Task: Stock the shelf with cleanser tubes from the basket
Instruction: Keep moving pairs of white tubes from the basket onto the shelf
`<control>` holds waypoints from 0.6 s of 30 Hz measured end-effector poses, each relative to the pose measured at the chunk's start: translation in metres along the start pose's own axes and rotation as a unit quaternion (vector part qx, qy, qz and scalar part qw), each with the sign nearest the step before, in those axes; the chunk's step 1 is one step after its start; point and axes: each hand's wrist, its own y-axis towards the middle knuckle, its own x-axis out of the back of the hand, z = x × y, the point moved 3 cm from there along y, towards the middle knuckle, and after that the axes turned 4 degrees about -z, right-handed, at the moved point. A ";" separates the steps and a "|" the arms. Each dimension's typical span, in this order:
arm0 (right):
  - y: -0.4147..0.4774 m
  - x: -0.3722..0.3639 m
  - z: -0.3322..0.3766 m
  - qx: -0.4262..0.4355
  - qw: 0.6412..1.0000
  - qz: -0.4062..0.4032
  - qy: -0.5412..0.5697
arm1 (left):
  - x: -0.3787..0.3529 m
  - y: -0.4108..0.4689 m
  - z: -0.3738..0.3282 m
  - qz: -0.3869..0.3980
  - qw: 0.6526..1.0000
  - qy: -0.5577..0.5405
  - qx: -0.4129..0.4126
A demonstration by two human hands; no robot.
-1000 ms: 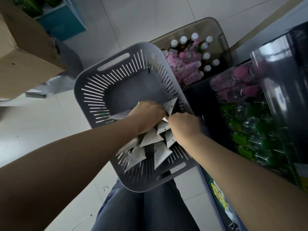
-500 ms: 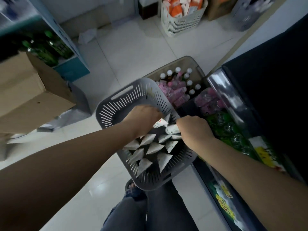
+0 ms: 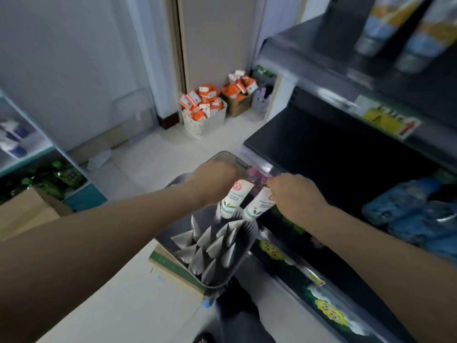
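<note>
A grey slotted basket (image 3: 243,246) rests on my lap, with several white cleanser tubes (image 3: 210,246) standing crimped end up inside. My left hand (image 3: 212,180) is shut on one white tube (image 3: 233,198) with a red logo and green leaf print, lifted above the basket. My right hand (image 3: 294,196) is shut on a second such tube (image 3: 258,205) just beside the first. Both tubes hang cap end down, clear of the rest. The dark shelf (image 3: 333,149) lies to the right of both hands, its near level bare.
Blue bottles (image 3: 410,209) lie on the shelf at right, and yellow price tags (image 3: 388,120) line the upper shelf edge. A brown bin (image 3: 230,158) stands beyond the basket. A white basket (image 3: 205,120) of orange boxes is by the wall. A cardboard box (image 3: 27,211) sits at left.
Both hands have risen out of the basket, each lifting a white tube. The view has tilted upward, showing the shelf and the far wall.
</note>
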 end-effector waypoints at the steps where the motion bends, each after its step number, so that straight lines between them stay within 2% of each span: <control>1: -0.013 0.010 -0.006 -0.008 1.000 -0.005 0.008 | 0.014 0.001 -0.011 -0.013 1.000 -0.009 -0.013; 7: -0.083 0.059 -0.048 -0.086 0.995 -0.024 0.033 | 0.098 0.011 -0.079 -0.076 0.995 0.001 -0.062; 18: -0.220 0.136 -0.150 -0.143 0.985 -0.082 0.052 | 0.212 0.034 -0.219 -0.074 0.987 -0.023 -0.144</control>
